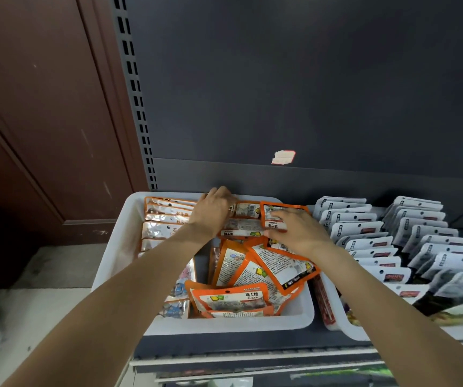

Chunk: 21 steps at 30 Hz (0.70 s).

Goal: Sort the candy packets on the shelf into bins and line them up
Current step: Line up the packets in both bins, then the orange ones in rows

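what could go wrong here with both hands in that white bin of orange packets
1. The loose orange packets at the front lie tilted and overlapping; as the right hand works behind them, they may slide further out of line.
2. The left hand reaches to the back of the white bin, close beside the clear packet row, and might knock that row askew.
3. The neighbouring white packets stand close by the right forearm, which may brush them.

Under both hands, glossy plastic candy packets point(252, 270) fill a smooth white plastic bin point(224, 324). Beyond the fingers stands a matt grey metal back panel point(308, 79).
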{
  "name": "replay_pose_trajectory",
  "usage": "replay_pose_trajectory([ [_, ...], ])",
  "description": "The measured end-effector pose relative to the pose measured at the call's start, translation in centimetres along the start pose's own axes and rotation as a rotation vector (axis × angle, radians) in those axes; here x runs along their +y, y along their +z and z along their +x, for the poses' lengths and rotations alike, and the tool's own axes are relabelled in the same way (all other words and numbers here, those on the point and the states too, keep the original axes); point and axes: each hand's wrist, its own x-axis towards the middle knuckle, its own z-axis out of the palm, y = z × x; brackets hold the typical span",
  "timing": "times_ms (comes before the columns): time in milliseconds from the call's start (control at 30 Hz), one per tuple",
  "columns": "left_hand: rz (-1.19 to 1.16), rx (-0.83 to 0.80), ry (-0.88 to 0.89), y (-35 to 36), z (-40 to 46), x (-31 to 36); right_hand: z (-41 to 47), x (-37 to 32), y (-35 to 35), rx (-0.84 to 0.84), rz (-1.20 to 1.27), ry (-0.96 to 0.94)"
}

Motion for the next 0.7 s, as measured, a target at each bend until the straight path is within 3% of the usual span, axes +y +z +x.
replay_pose_trajectory([
  [233,0.028,-0.006,-0.041,-1.6,0.1,1.6,0.1,0.0,0.8,-0.005,0.028,0.019],
  [333,-0.115,0.193,-0.131,-4.3,-0.5,2.1,0.4,0.1,0.9,0.008,-0.002,-0.01],
  [433,-0.283,0.357,-0.111,-6.9,-2.4,1.7,0.4,-0.1,0.7,0.005,0.029,-0.034],
  [533,-0.39,0.336,-0.064,-8.2,-4.8,0.9,0.3,-1.1,0.1,0.107,0.267,0.02],
  [600,-0.436,0.32,-0.081,-8.7,-6.5,0.3,-0.2,-2.7,-0.6,0.126,0.611,0.095],
  [700,-0.536,0.361,-0.122,-9.6,-8.4,-1.0,-0.9,-5.7,-1.6,-0.108,1.056,0.179],
])
